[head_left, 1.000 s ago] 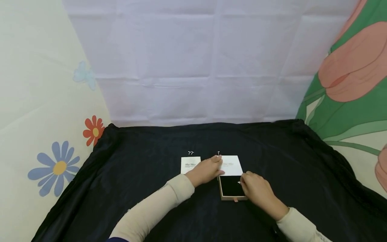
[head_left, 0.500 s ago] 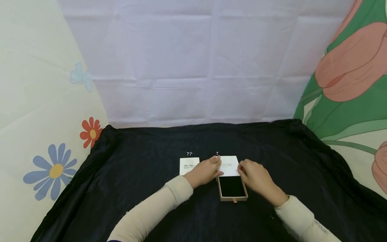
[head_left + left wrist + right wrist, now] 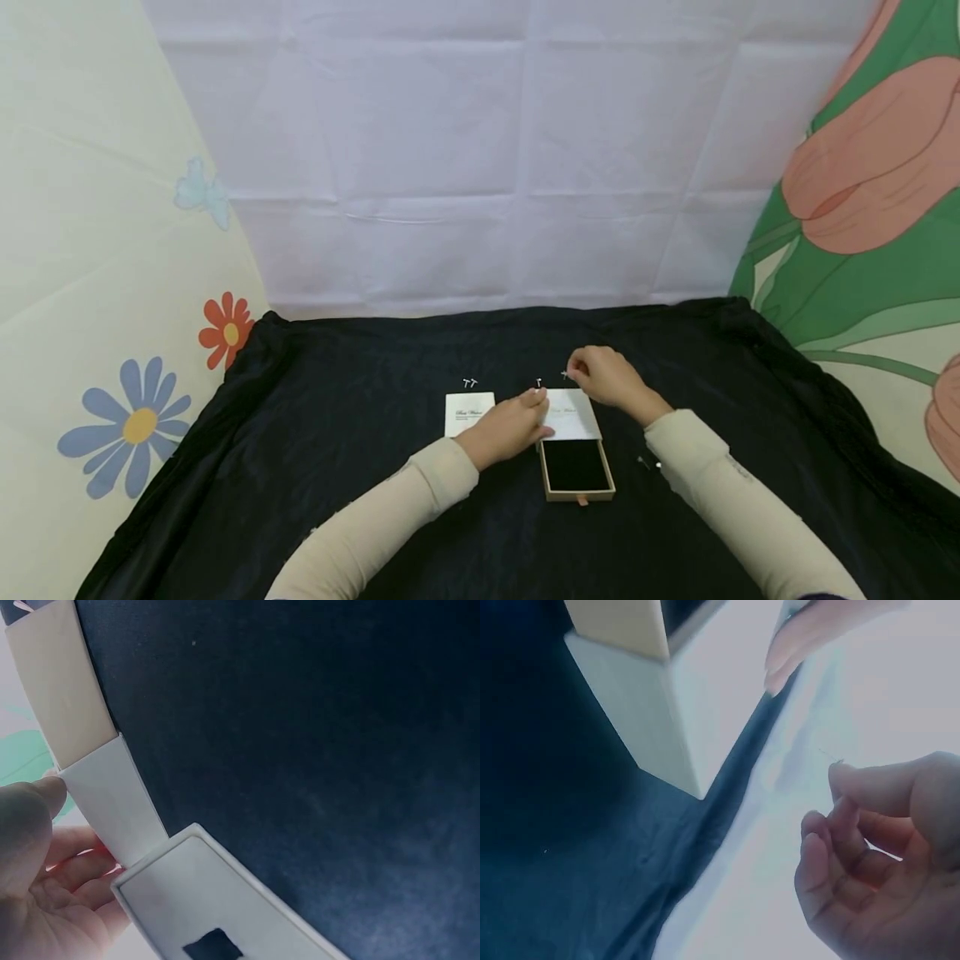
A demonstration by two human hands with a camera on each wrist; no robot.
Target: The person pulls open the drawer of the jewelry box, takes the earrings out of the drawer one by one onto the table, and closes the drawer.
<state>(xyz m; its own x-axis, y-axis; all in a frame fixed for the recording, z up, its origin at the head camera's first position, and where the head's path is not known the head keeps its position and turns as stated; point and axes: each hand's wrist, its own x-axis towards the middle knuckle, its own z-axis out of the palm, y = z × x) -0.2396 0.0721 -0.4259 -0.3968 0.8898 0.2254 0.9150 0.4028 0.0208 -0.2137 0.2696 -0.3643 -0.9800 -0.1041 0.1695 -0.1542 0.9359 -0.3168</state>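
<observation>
My left hand (image 3: 504, 427) grips the side of a white drawer box (image 3: 572, 414); in the left wrist view the thumb and fingers hold its sleeve (image 3: 116, 799). Out of the sleeve's near end slides a tan drawer (image 3: 579, 495) with a black lining and a small pull tab. My right hand (image 3: 611, 379), beyond the box's far right corner, pinches a tiny silver earring (image 3: 564, 375) between thumb and fingertips. In the right wrist view the earring's thin post (image 3: 827, 754) pokes out at the fingertips. One stud earring (image 3: 538, 382) stands behind the box.
A second white box (image 3: 467, 413) with printed lettering lies left of the first, a pair of stud earrings (image 3: 470, 382) behind it. Small metal pieces (image 3: 642, 462) lie on the black cloth (image 3: 360, 392) near the right sleeve. A white sheet (image 3: 435, 167) hangs behind.
My right hand has carried the earring from above the open drawer, past the box's right side, to behind its far edge. My left hand keeps its hold on the box.
</observation>
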